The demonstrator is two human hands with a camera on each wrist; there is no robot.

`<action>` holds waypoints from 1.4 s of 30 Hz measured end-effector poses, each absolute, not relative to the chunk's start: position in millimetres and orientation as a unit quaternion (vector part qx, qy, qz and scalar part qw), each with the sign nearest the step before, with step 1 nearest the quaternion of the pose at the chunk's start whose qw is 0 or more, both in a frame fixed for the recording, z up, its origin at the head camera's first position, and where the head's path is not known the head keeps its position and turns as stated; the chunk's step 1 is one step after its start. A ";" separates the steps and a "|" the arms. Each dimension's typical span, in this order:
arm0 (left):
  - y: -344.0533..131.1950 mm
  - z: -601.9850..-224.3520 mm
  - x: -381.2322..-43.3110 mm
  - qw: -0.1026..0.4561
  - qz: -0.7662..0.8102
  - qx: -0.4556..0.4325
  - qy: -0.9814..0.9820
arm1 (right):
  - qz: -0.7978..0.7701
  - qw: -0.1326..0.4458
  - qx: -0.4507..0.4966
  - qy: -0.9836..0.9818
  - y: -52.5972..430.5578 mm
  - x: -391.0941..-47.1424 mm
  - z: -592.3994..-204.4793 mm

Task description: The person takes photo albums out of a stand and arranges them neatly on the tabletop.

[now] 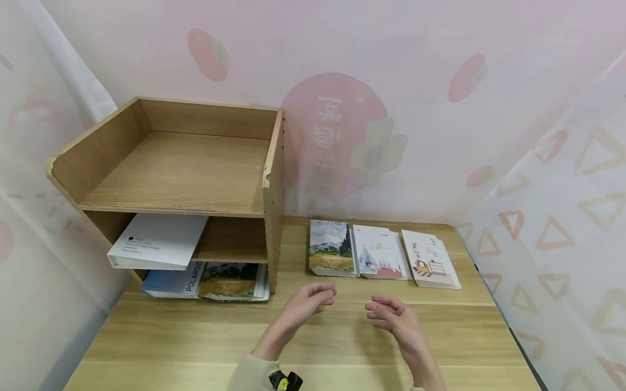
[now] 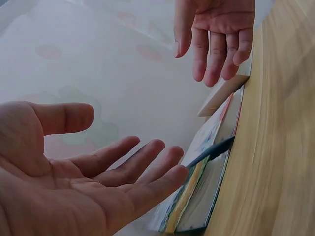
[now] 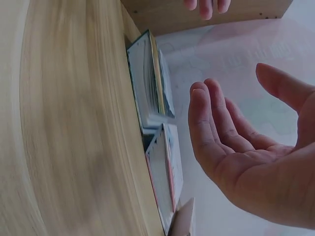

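Observation:
My left hand [image 1: 307, 305] hovers over the wooden table, palm turned inward, fingers loosely bent and holding nothing. Facing it across a gap is my right hand [image 1: 395, 319], also with bare palm and relaxed fingers. Beyond the hands, three stacks lie side by side near the table's back edge. On the left is a book with a painted landscape cover [image 1: 332, 247]. A white book with a tent drawing [image 1: 381, 252] lies in the middle, and a white one with a small shop drawing [image 1: 430, 258] on the right. Neither hand touches them.
A wooden shelf [image 1: 181, 174] stands at the table's back left. A white binder-like item [image 1: 158, 239] juts from its middle level. Below sit a blue and white POLAROID item [image 1: 173, 279] and another landscape-covered book [image 1: 229, 279]. Printed curtains [image 1: 430, 136] hang around the table [image 1: 323, 358].

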State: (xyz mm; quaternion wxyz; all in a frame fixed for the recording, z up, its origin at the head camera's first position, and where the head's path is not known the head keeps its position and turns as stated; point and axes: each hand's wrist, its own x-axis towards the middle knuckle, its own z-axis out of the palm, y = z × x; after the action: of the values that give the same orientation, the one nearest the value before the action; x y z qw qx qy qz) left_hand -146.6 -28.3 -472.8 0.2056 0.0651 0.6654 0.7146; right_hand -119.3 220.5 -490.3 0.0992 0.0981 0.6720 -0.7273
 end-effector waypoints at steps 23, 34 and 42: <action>-134.6 -475.2 -117.8 0.135 0.817 -0.002 0.560 | -0.752 0.181 0.035 0.633 171.9 -117.0 -490.7; -174.3 -471.3 -105.2 0.024 0.840 -0.057 0.539 | -0.758 0.207 0.016 0.619 146.2 -117.7 -489.0; -210.6 -463.3 -100.3 0.019 0.828 -0.074 0.556 | -0.775 0.212 0.008 0.595 119.8 -118.2 -483.8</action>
State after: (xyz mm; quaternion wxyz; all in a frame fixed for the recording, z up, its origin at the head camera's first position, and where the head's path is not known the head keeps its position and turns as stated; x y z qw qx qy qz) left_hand -100.3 -210.6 -463.3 0.0192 -0.0743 0.5561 0.8276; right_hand -118.2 119.8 -483.8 0.2118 0.0077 0.5949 -0.7753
